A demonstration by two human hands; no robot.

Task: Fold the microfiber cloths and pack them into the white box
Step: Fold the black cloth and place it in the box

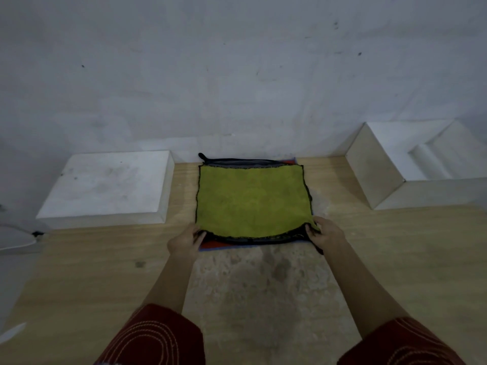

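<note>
Cloth (253,201) lies flat, near corners pinched by left hand (184,239) and right hand (326,233). Box (379,175) stands apart, far right.

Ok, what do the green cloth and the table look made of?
The green cloth has a soft matte pile with dark stitched edging, so it looks like microfiber. The table has a pale wood-grain surface, likely laminate or wood, worn grey near the middle.
</note>
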